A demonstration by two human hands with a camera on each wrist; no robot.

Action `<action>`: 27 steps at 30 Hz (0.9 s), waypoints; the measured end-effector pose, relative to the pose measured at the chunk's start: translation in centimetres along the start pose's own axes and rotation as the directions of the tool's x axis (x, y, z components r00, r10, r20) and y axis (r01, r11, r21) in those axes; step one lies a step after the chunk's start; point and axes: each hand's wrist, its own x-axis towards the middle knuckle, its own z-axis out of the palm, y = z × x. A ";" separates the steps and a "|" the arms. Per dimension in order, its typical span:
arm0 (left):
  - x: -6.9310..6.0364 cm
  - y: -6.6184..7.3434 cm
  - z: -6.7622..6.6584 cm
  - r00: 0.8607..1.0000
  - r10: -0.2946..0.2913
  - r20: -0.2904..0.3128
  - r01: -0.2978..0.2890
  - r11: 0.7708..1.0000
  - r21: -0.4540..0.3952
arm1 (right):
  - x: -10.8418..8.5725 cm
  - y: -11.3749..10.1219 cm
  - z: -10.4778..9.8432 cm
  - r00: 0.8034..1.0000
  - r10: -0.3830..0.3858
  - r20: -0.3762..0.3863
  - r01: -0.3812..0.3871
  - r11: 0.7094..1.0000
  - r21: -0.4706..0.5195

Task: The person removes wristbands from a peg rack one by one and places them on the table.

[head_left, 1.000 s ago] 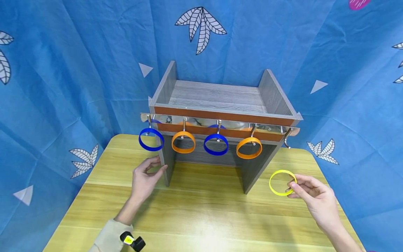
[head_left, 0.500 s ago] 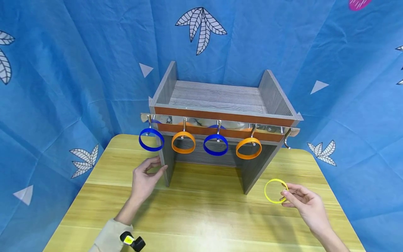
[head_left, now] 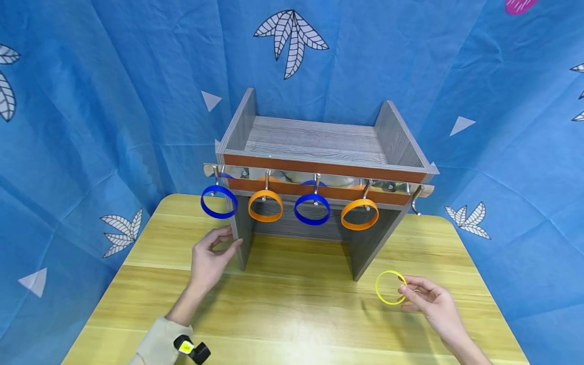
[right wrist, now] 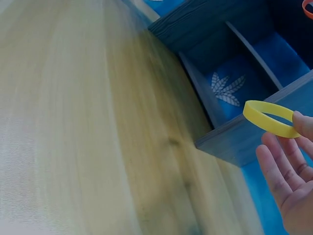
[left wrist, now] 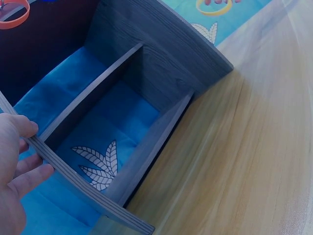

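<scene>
Left hand (head_left: 213,259) pinching the grey rack's left panel (head_left: 247,230), right hand (head_left: 431,301) pinching the yellow ring (right wrist: 265,123) above the table (head_left: 292,304) at near right, I judge a slack pinch could drop it.

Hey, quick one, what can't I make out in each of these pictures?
- Head view: some fingertips of the left hand, hidden behind the gray side panel.
- Head view: any marking on the yellow patch at the left wrist, too small to read.
- Left wrist view: the rest of an orange ring, cut off at the top left corner.
- Right wrist view: the pinched stretch of the yellow ring, covered by the right hand.
</scene>
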 end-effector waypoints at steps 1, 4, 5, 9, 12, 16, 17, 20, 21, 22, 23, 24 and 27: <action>0.0 0.0 0.0 1.000 0.001 0.000 -0.001 1.000 -0.001 | 0.0 0.1 0.0 1.000 0.007 0.005 -0.007 1.000 -0.001; 0.0 0.0 0.0 1.000 0.002 0.003 -0.002 1.000 0.002 | -0.1 0.4 0.1 1.000 0.030 0.011 -0.030 0.999 -0.014; 0.0 0.0 -0.1 1.000 0.002 0.004 -0.002 1.000 0.003 | -0.1 0.5 0.2 0.999 0.038 0.010 -0.038 0.999 -0.024; 0.0 -0.1 -0.1 1.000 0.006 0.007 -0.006 1.000 0.012 | -0.1 0.8 0.2 0.997 0.079 0.002 -0.078 0.996 -0.037; 0.0 -0.1 -0.1 1.000 0.009 0.006 -0.009 1.000 0.012 | 0.0 1.0 0.2 0.994 0.108 -0.001 -0.108 0.993 -0.045; 0.1 -0.2 -0.1 1.000 0.014 0.004 -0.014 1.000 0.005 | 0.0 1.5 0.0 0.992 0.129 0.008 -0.128 0.989 -0.071; 0.1 -0.2 -0.1 1.000 0.016 0.004 -0.016 1.000 0.005 | 0.0 1.6 0.0 0.990 0.138 0.008 -0.137 0.988 -0.077; 0.1 -0.3 -0.1 1.000 0.019 0.005 -0.019 1.000 0.009 | 0.1 1.9 -0.2 0.985 0.174 0.020 -0.171 0.980 -0.098; 0.1 -0.3 -0.1 1.000 0.019 0.005 -0.019 1.000 0.012 | 0.1 2.0 -0.3 0.982 0.187 0.026 -0.183 0.977 -0.106; 0.1 -0.2 -0.1 1.000 0.021 0.006 -0.021 1.000 0.015 | 0.1 2.2 -0.4 0.979 0.198 0.038 -0.193 0.975 -0.111; 0.1 -0.3 -0.1 1.000 0.020 0.006 -0.021 1.000 0.017 | 0.1 2.3 -0.5 0.976 0.211 0.044 -0.205 0.972 -0.113; 0.1 -0.3 -0.1 1.000 0.020 0.007 -0.020 1.000 0.019 | 0.2 2.4 -0.7 0.974 0.220 0.056 -0.213 0.970 -0.119; 0.0 -0.4 -0.1 1.000 0.019 0.008 -0.019 1.000 0.019 | 0.4 2.8 -1.2 0.966 0.247 0.080 -0.235 0.963 -0.135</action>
